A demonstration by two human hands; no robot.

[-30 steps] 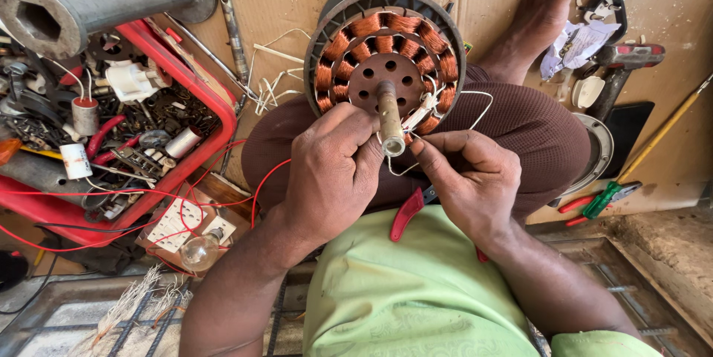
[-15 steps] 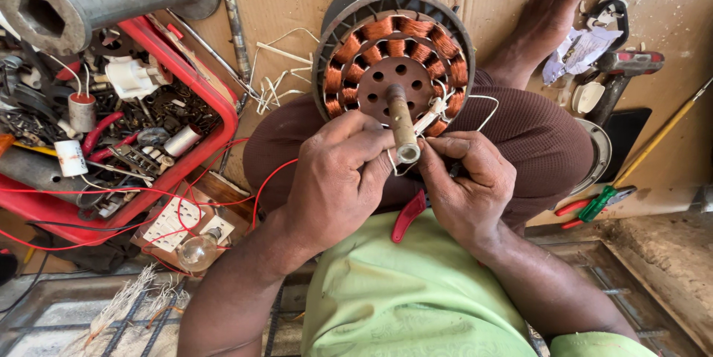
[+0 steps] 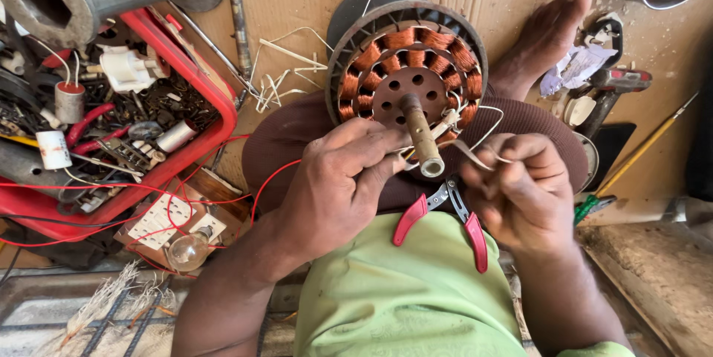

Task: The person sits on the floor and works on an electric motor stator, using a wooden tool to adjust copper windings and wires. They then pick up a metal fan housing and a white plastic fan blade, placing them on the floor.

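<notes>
Head view: both hands [image 3: 334, 193] [image 3: 520, 193] pinched shut on motor [image 3: 407, 67] lead wires [image 3: 475, 138].

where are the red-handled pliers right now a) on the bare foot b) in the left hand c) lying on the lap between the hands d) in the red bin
c: the red-handled pliers lie on the lap, between the left hand and the right hand, and neither hand grips them.
</notes>
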